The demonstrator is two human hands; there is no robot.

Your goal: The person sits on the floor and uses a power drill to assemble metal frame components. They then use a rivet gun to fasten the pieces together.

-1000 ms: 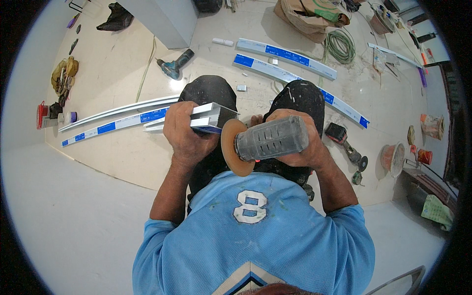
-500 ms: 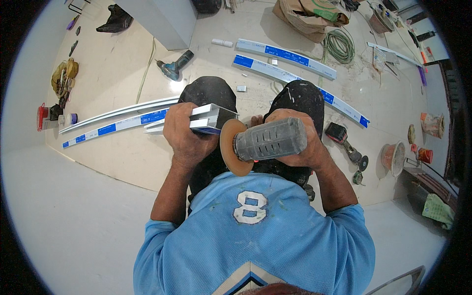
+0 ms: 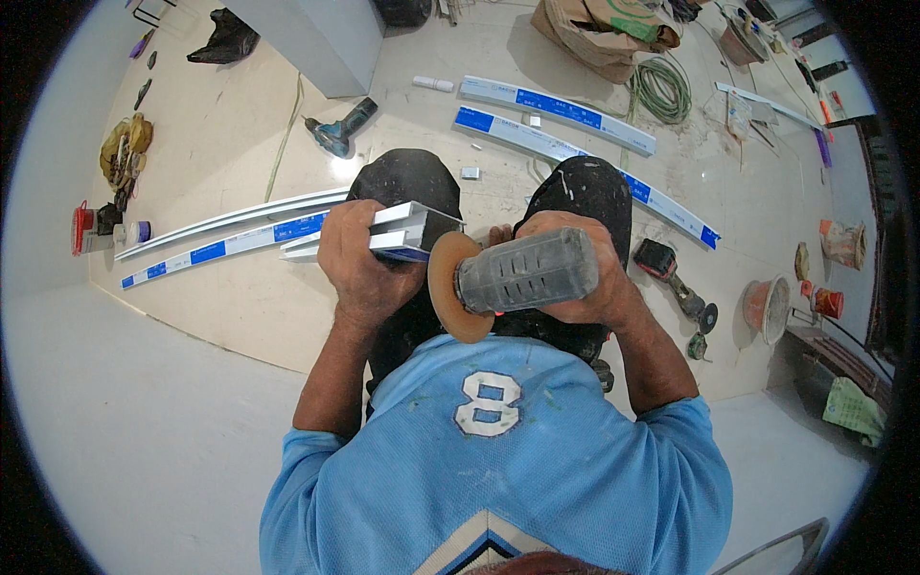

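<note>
In the frame's middle, the left hand (image 3: 364, 259) closes fingers around metal profiles (image 3: 414, 228); the right hand (image 3: 596, 278), fingers partly hidden, grips a grey grinder (image 3: 532, 270).

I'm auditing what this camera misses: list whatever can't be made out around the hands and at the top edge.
Head view throughout:
Right hand: most fingers hidden behind the grey power tool.
Contact between tan disc and metal channels: the disc hides that spot.
Black rounded object: cut off by the top edge.
</note>
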